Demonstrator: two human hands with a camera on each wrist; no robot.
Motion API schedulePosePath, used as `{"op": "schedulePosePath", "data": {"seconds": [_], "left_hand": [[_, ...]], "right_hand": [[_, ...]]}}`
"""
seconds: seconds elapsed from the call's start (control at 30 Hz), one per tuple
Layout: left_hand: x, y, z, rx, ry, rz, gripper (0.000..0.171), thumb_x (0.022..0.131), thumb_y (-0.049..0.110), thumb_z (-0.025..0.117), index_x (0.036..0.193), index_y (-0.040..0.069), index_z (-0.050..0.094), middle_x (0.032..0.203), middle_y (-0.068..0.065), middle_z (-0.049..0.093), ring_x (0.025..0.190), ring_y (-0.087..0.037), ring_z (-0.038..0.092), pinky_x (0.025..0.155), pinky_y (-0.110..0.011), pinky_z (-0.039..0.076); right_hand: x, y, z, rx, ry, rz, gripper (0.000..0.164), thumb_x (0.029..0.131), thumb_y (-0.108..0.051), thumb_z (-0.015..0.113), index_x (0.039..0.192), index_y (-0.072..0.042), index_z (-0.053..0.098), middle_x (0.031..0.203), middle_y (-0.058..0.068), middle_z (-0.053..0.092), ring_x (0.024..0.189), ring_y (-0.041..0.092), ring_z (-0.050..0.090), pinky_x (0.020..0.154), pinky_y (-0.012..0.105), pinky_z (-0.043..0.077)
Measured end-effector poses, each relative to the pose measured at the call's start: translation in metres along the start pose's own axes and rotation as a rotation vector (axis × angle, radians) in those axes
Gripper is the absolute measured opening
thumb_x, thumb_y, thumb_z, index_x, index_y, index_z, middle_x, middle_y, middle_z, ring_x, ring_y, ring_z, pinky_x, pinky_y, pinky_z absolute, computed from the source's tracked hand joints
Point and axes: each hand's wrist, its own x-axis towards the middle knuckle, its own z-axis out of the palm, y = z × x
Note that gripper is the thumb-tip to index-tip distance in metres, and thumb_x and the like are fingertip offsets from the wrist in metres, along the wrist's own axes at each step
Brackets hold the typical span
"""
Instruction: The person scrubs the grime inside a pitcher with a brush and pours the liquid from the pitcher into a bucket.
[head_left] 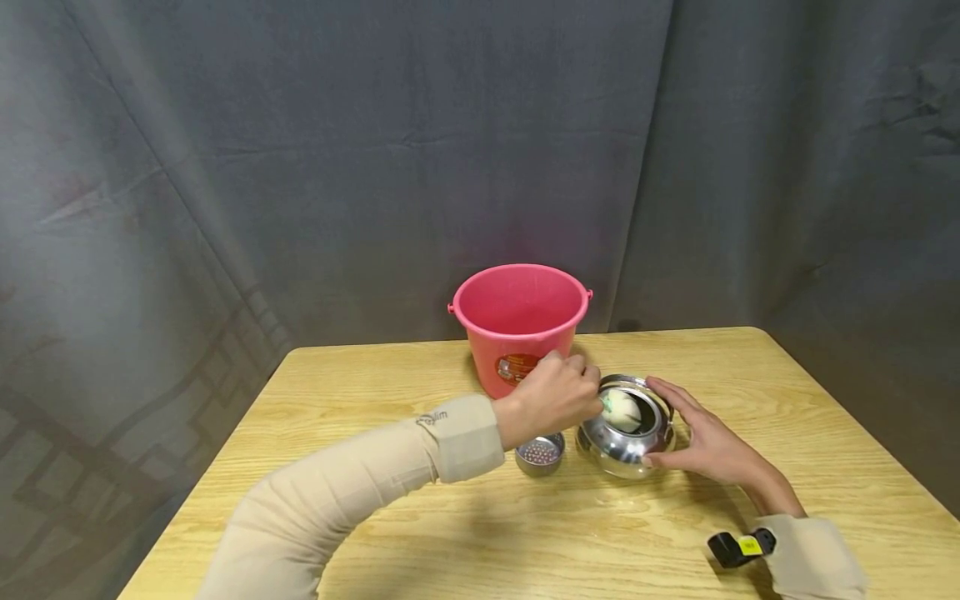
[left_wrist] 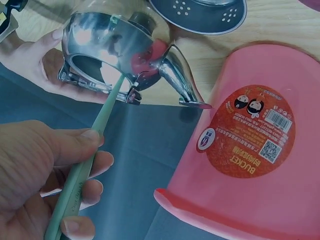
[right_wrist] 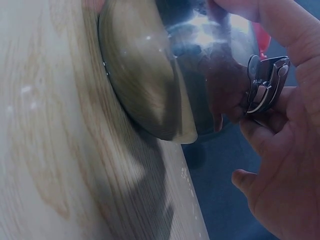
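My left hand (head_left: 558, 392) grips the green handle (left_wrist: 107, 111) of a sponge brush, whose pale head (head_left: 621, 411) is at the mouth of a shiny metal kettle (head_left: 618, 454). How deep the head reaches inside is hidden. The kettle is without a lid, and its spout (left_wrist: 177, 75) points toward the bucket. On the kettle's right side my right hand (head_left: 708, 446) holds it, thumb low at the front and fingers by the rim and the folded bail handle (right_wrist: 267, 85). Left of the kettle sits a small metal strainer basket (head_left: 540, 454) with a perforated bottom.
A pink bucket (head_left: 517, 333) with a red label stands behind the left hand, near the table's back edge. The wooden table (head_left: 420, 533) carries everything. Grey curtain (head_left: 375, 167) hangs behind it. A black wrist device (head_left: 738, 547) sits by the right sleeve.
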Motion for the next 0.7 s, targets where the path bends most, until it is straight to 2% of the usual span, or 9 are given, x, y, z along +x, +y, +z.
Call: {"op": "schedulePosePath", "data": {"seconds": [0.33,0.7], "left_hand": [[-0.004,-0.001,0.005,-0.071,-0.011,-0.007,0.026,0.093,0.015,0.057,0.092,0.034,0.076,0.088,0.005,0.064,0.076,-0.012,0.057,0.053,-0.026,0.048],[-0.008,0.000,0.011,-0.094,0.003,-0.018,0.024,0.094,0.016,0.058,0.090,0.032,0.075,0.088,0.005,0.064,0.076,-0.012,0.056,0.052,-0.024,0.048]], "right_hand": [[0.001,-0.002,0.000,-0.006,-0.010,0.021,0.104,0.071,-0.025,0.087,0.153,-0.014,0.024,0.151,0.023,0.025,0.132,0.052,0.027,0.093,0.072,0.028],[0.001,-0.003,0.001,-0.004,-0.013,0.025,0.104,0.071,-0.025,0.087,0.153,-0.012,0.024,0.151,0.024,0.024,0.132,0.053,0.025,0.093,0.072,0.027]]}}
